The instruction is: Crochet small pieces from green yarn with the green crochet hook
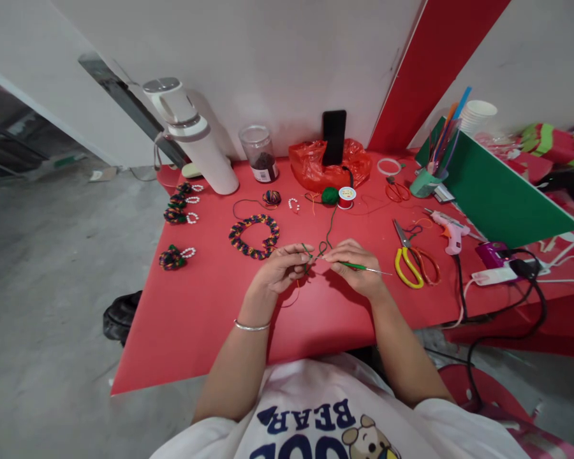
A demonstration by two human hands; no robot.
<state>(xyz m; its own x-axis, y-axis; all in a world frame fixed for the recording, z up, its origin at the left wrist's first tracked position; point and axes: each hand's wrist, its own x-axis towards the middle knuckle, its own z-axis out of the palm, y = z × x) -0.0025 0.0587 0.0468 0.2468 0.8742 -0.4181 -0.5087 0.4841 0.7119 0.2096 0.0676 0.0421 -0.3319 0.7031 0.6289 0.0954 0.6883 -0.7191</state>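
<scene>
My left hand (287,264) pinches a short piece of green yarn (308,250) between thumb and forefinger. In my right hand (353,264) is a crochet hook (356,266) with a green grip, its thin metal end pointing out to the right. The hook's working tip lies near my left fingertips and is too small to make out. A loop of green yarn stands up between the hands, and its strand runs back to a green yarn ball (330,196). To the left of my hands lies a crocheted multicolour ring (254,236).
Beaded multicolour pieces (172,257) line the table's left side. Scissors (409,258), a glue gun (449,229) and a power strip (500,274) with cables lie right. Behind are a white flask (208,156), a jar (259,153), a phone (333,137) and a thread spool (347,197).
</scene>
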